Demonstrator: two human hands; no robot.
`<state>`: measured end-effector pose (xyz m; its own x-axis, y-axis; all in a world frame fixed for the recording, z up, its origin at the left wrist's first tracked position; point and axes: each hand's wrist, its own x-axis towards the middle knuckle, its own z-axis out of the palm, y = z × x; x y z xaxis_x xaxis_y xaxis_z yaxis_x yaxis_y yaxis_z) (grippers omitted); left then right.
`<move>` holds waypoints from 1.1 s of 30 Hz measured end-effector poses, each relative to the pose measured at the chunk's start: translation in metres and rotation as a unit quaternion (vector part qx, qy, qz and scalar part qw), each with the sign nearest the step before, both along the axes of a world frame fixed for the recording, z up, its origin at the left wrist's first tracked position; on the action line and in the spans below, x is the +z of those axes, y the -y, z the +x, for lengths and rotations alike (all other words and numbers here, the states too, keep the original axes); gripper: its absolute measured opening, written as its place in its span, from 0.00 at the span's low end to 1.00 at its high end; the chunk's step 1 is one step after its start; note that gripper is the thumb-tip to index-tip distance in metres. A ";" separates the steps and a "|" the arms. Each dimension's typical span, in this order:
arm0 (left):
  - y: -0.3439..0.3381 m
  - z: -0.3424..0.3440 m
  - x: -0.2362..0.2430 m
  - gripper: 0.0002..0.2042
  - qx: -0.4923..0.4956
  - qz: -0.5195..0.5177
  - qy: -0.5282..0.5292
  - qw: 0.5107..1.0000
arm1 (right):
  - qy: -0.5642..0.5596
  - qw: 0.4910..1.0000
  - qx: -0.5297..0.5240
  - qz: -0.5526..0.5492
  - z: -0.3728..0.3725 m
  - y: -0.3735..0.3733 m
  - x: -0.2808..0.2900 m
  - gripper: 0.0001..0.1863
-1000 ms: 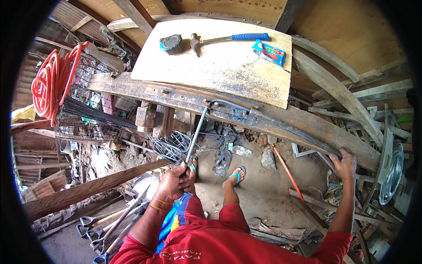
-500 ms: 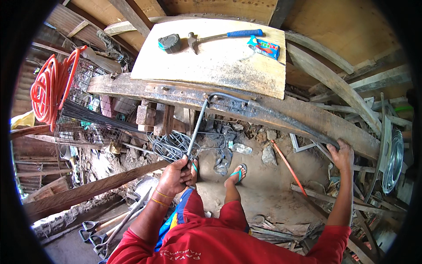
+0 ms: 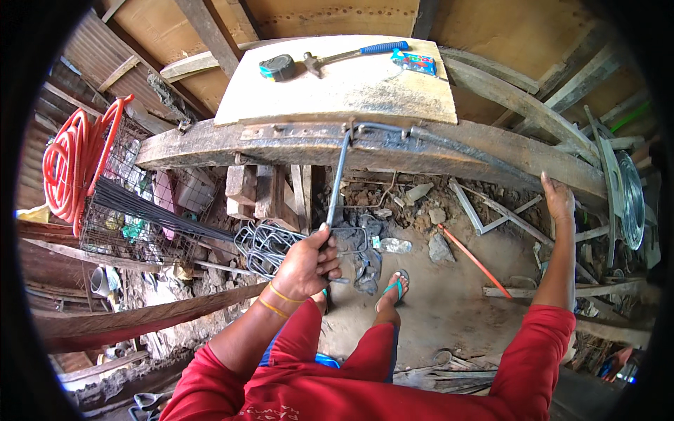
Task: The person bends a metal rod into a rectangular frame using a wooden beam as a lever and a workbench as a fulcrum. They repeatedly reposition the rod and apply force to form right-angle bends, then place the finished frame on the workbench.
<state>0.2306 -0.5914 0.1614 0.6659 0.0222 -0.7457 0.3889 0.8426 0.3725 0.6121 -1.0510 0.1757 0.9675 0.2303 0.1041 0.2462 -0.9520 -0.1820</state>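
Note:
My left hand (image 3: 309,261) is closed around a thin grey steel rod (image 3: 339,179). The rod rises to metal pegs on a thick wooden beam (image 3: 189,144), where it bends sharply and runs right along the top. At the rod's right part lies a long dark lever bar (image 3: 477,154), slanting down across the beam. My right hand (image 3: 559,200) is at the lever's far right end, thumb on top; its other fingers are mostly hidden. Below the left hand's rod lies a heap of bent wire loops (image 3: 267,245).
On a pale board (image 3: 281,102) lie a tape measure (image 3: 278,68), a claw hammer (image 3: 351,56) and a blue packet (image 3: 418,63). Orange hose (image 3: 70,165) hangs left by a wire basket (image 3: 151,189). An orange pipe (image 3: 474,259) and plastic bottle (image 3: 395,245) lie on the ground.
The view has shifted, with the beam higher in it. My left hand, still gripping the rod, appears farther right and nearer the beam. The rod's bend looks sharper; my right hand stays at the lever's end.

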 end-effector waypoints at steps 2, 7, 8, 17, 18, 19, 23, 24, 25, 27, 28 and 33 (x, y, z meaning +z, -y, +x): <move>-0.002 -0.004 -0.006 0.18 -0.015 -0.014 0.033 0.999 | 0.020 0.996 -0.065 -0.049 -0.049 -0.012 0.006 0.44; -0.001 -0.012 -0.016 0.18 -0.004 -0.046 0.104 0.993 | -0.018 0.959 -0.275 -0.072 -0.277 -0.068 0.008 0.44; -0.001 -0.013 -0.016 0.17 -0.010 -0.045 0.108 0.993 | -0.060 0.949 -0.293 -0.098 -0.311 -0.079 0.008 0.43; -0.009 -0.023 -0.025 0.20 -0.013 -0.159 0.159 0.974 | -0.161 0.981 -0.106 0.008 -0.287 -0.051 0.043 0.25; -0.005 -0.034 -0.026 0.20 0.001 -0.108 0.087 0.990 | -0.197 0.976 -0.083 0.042 -0.281 -0.042 0.043 0.24; 0.003 -0.047 -0.027 0.21 0.016 -0.090 0.057 0.994 | -0.248 0.963 -0.073 0.076 -0.275 -0.033 0.043 0.24; 0.053 -0.079 -0.018 0.24 -0.191 -0.017 -0.023 0.981 | -0.470 0.851 -0.084 0.218 -0.249 -0.007 0.044 0.21; 0.080 -0.071 -0.016 0.24 -0.237 0.005 0.066 0.969 | -0.509 0.819 -0.080 0.253 -0.246 -0.004 0.044 0.21; 0.109 -0.056 -0.014 0.23 -0.298 0.040 0.106 0.948 | -0.542 0.785 -0.075 0.289 -0.243 -0.002 0.044 0.20; 0.162 -0.011 -0.011 0.25 -0.347 0.148 0.255 0.890 | -0.562 0.756 -0.090 0.324 -0.242 -0.001 0.043 0.18; 0.190 0.012 -0.011 0.25 -0.335 0.156 0.272 0.888 | -0.576 0.739 -0.090 0.337 -0.243 -0.001 0.041 0.17; 0.286 0.105 -0.021 0.16 -0.159 -0.215 0.213 0.940 | -0.607 0.681 -0.113 0.394 -0.244 0.007 0.034 0.12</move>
